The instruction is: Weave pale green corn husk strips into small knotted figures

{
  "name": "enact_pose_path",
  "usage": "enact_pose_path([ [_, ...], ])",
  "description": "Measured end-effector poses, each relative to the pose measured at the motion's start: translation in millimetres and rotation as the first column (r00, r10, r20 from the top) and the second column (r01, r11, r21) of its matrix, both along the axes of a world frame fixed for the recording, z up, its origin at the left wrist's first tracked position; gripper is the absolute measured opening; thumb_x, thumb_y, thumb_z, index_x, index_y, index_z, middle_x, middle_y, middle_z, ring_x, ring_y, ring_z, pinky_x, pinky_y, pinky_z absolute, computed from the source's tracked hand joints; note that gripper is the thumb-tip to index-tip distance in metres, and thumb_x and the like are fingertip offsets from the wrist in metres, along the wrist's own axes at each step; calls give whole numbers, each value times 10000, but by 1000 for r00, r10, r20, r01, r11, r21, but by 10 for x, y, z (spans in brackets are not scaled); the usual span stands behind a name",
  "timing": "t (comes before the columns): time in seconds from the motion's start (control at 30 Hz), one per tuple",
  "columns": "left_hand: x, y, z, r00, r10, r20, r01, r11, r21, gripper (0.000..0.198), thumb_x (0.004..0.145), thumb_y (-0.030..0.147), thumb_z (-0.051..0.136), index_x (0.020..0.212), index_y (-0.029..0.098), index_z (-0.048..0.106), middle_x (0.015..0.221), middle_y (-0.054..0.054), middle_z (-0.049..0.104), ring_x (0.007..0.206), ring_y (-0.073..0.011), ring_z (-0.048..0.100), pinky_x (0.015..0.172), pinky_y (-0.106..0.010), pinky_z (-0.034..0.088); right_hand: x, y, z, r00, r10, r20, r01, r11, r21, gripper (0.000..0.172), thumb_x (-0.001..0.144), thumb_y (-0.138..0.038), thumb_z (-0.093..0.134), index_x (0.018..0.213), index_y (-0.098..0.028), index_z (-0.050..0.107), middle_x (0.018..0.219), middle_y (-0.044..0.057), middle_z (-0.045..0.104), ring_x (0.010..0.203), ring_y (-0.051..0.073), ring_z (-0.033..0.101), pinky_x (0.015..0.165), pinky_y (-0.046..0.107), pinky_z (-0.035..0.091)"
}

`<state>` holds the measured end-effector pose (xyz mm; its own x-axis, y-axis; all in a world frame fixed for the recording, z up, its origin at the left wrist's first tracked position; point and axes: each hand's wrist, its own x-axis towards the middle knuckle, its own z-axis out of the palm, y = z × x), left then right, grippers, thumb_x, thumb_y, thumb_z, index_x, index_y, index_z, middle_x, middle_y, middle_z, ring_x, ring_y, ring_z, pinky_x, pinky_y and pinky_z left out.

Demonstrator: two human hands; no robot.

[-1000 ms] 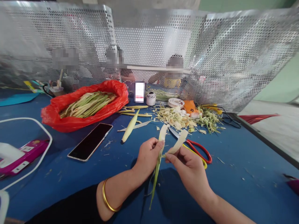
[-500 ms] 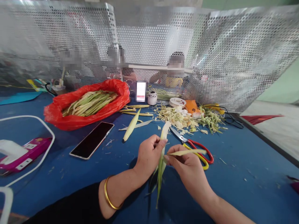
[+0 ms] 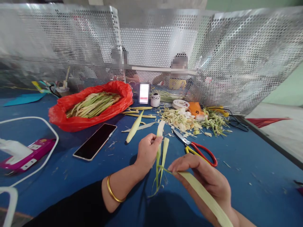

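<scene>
My left hand (image 3: 147, 152) pinches a pale green corn husk strip (image 3: 160, 128) between thumb and fingers; its thin ends hang below. A second husk piece (image 3: 165, 150) is beside it, and I cannot tell whether it is joined or loose. Closed on a longer, wide husk strip (image 3: 203, 192), my right hand (image 3: 210, 176) is lower and to the right. From its fingertips a thin green end reaches toward the left hand's strip. Scissors (image 3: 201, 149) with red and yellow handles lie just beyond the right hand, partly covered by it.
A red plastic bag (image 3: 91, 124) of husks stands back left, near a dark phone (image 3: 94, 142). A pointed husk (image 3: 134, 128) lies mid-table. Husk scraps (image 3: 181, 121), a tape roll (image 3: 180, 104) and a small jar (image 3: 155, 100) are behind. A purple power strip (image 3: 28, 157) is left.
My right hand has moved down and to the right with its husk strip, away from the left hand. The left hand has shifted slightly left, still gripping its strip.
</scene>
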<state>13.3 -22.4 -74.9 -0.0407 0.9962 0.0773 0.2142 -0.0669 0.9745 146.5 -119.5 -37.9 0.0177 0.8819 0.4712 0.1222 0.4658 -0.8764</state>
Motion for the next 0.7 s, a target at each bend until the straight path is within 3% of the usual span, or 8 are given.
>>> enact_pose_path([
  [0.1,-4,33,-26,999,27,35,-26,999,-19,331,759,443,597,569,195,488,482,77,356,487,-91,287,474,-232,214,38,-5,35,980,174,-96,-173,985,18,127,787,-108,686,805,-231,660,723,49,685,670,221,673,614,336,545],
  [0.2,-9,56,-34,998,40,52,-38,999,-28,334,752,442,599,562,193,483,479,76,353,485,-88,282,466,-228,213,80,-1,52,915,377,-143,-377,926,24,156,809,-74,660,875,-216,660,768,47,689,698,199,679,637,313,545],
  [0.3,-20,77,-36,995,57,79,-54,998,-39,339,745,436,606,551,191,476,474,74,353,480,-85,287,459,-225,216,103,-19,66,835,490,-250,-511,859,-20,145,796,-83,688,872,-204,664,756,38,683,696,179,677,641,284,537],
  [0.43,-41,120,-51,988,80,132,-74,996,-55,311,736,419,624,569,186,501,494,66,399,482,-84,333,461,-217,250,151,-72,68,649,607,-458,-729,669,-146,112,751,-218,764,792,-193,662,666,15,643,632,152,658,579,241,510],
  [0.5,-52,147,-58,982,91,166,-80,994,-71,300,734,416,627,581,187,510,500,63,420,474,-84,359,456,-214,270,199,-88,64,564,649,-511,-811,553,-193,230,724,-378,774,706,-185,650,608,13,620,568,141,628,526,223,483],
  [0.57,-63,172,-55,975,103,198,-86,992,-92,296,735,412,628,582,190,505,486,65,422,450,-83,371,439,-211,284,246,-81,71,512,667,-541,-851,480,-215,324,682,-473,776,643,-188,627,554,8,602,493,127,591,470,210,453],
  [0.63,-72,188,-40,967,114,230,-89,989,-116,291,738,406,629,586,195,497,465,72,414,417,-79,370,418,-208,293,274,-40,92,516,622,-589,-848,469,-247,314,668,-458,786,664,-191,620,509,-11,579,427,114,555,422,197,422],
  [0.7,-81,191,-11,958,117,261,-81,987,-142,292,742,407,630,590,201,489,446,78,403,382,-77,363,389,-206,289,276,40,106,600,491,-631,-777,546,-314,255,689,-384,779,758,-187,631,504,-33,563,400,99,537,409,186,412],
])
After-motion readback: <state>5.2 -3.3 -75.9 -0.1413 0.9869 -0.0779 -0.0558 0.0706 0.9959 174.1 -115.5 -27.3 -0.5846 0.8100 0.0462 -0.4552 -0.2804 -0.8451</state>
